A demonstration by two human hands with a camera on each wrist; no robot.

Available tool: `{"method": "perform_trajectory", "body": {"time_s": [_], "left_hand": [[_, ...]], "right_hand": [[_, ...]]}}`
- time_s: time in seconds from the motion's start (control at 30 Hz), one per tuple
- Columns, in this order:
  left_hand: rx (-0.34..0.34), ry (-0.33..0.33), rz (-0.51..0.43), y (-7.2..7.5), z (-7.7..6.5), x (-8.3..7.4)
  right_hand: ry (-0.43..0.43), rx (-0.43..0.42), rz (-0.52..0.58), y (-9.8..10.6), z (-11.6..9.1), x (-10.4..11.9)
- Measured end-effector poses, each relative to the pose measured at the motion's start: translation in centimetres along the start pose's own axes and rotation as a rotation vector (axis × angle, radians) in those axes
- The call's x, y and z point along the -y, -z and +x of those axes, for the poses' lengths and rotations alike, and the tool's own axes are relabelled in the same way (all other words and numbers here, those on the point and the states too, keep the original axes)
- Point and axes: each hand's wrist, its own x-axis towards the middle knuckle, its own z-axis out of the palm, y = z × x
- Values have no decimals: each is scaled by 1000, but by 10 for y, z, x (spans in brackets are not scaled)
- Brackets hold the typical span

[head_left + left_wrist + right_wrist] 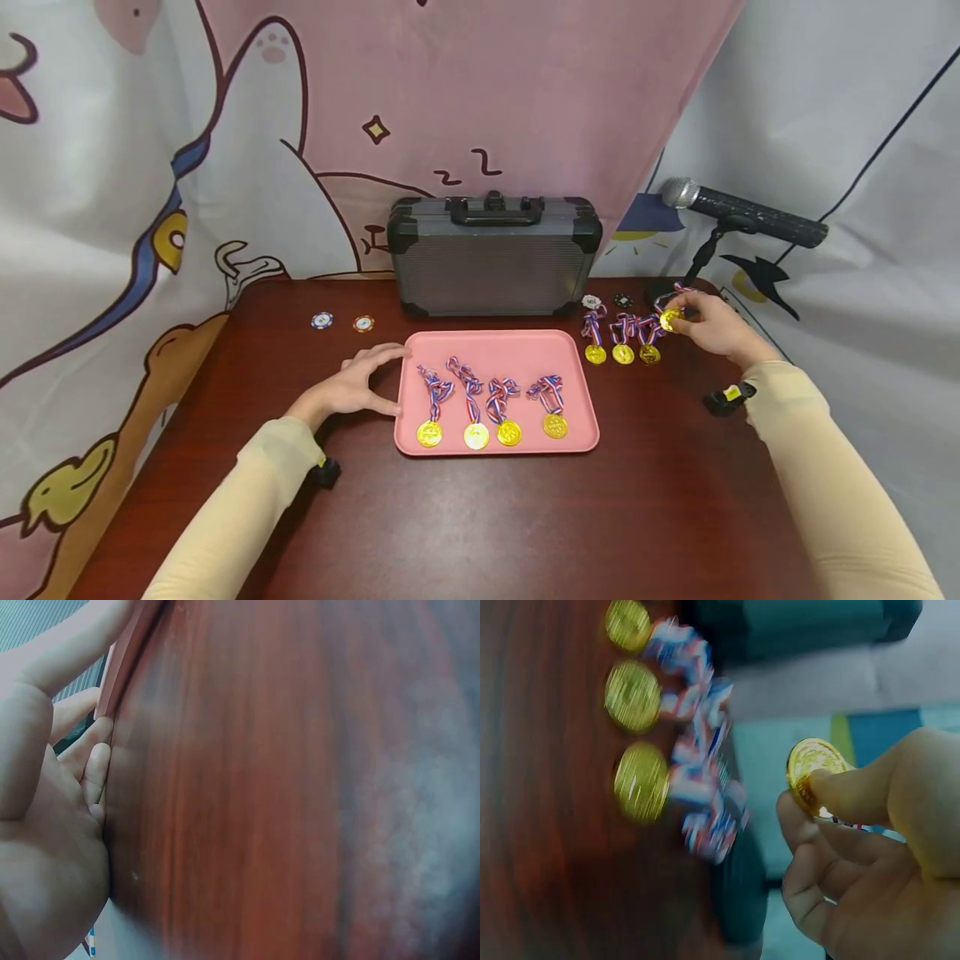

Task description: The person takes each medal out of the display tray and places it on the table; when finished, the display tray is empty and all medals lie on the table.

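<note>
My right hand (708, 325) pinches a gold medal (814, 769) between thumb and fingers, over the table's right side; its striped ribbon is partly hidden by the hand. Close by, to its left, several gold medals (622, 354) with red, white and blue ribbons lie in a row. My left hand (352, 385) is at the left edge of a pink tray (495, 343), thumb and fingers spread with the fingertips at the rim. On the tray several more medals (476, 435) lie side by side, ribbons toward the back.
Behind the tray stands a grey hard case (495, 271). A microphone (750, 212) on a stand is at the back right. Poker chips lie at the back left, one blue and white (322, 320), one orange (363, 323); a white chip (591, 302) and a black chip (622, 300) lie right of the case.
</note>
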Motion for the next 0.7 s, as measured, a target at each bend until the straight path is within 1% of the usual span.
{"method": "perform_trajectory", "body": {"time_s": [0.07, 0.17, 0.3, 0.37, 0.53, 0.7], "left_hand": [[0, 1, 2, 0, 0, 0], [1, 1, 4, 0, -1, -1], [0, -4, -3, -1, -1, 0], [1, -7, -9, -1, 0, 0], [3, -6, -16, -1, -1, 0], [4, -4, -11, 0, -1, 0]], "right_hand": [[13, 13, -74, 0, -2, -13], [28, 49, -157, -4, -6, -26], [19, 116, -199, -15, -9, -37], [33, 131, -220, -20, -9, -40], [58, 113, -255, -26, -9, -42], [59, 80, -259, -30, -10, -43]]}}
